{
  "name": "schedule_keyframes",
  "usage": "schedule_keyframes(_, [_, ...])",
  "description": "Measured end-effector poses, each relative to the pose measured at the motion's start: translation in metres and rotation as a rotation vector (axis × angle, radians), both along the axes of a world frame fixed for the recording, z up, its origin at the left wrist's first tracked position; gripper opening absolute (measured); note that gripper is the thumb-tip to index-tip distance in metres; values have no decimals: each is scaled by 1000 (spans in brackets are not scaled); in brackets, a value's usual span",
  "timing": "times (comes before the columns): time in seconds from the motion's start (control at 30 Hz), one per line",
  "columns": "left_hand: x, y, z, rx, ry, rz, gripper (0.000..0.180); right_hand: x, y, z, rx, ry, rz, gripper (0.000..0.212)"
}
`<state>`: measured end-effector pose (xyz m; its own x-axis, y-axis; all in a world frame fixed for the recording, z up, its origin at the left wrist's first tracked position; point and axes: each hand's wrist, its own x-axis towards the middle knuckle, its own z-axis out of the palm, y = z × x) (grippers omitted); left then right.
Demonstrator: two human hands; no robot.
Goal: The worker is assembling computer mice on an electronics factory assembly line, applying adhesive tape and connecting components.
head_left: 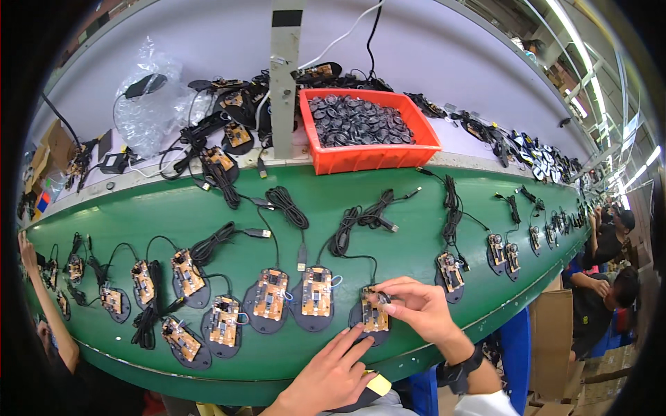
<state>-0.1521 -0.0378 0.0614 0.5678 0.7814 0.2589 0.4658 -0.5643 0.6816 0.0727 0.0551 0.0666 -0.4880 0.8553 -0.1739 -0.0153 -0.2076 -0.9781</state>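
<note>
A computer mouse base with an orange-brown circuit board (375,315) lies on the green belt in front of me, its black cable running up and away. My left hand (334,371) has its fingers stretched out, with the fingertips resting on the lower left edge of this mouse base. Between the thumb and forefinger of my right hand (421,305) is a small black scroll wheel (383,297), held at the board's upper right. The fingers partly hide the wheel and the board. Just left lie two similar mouse bases, one (317,292) closest to my hands.
An orange-red bin (371,159) of black wheels stands on the ledge beyond the belt (388,243). Several more cabled mouse bases lie to both sides. A metal post (283,104) rises beside the bin. Other people sit at the right; another person's arm (52,305) reaches in at left.
</note>
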Motion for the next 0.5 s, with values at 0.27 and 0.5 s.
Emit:
schedule_keyframes(0.27, [1,-2,-11,9,-57,0,33,-4,-29,-20,141,140,-312,33])
schedule_keyframes(0.5, [1,1,-5,37,-28,54,33,-3,-1,-4,765,-549,-161,33])
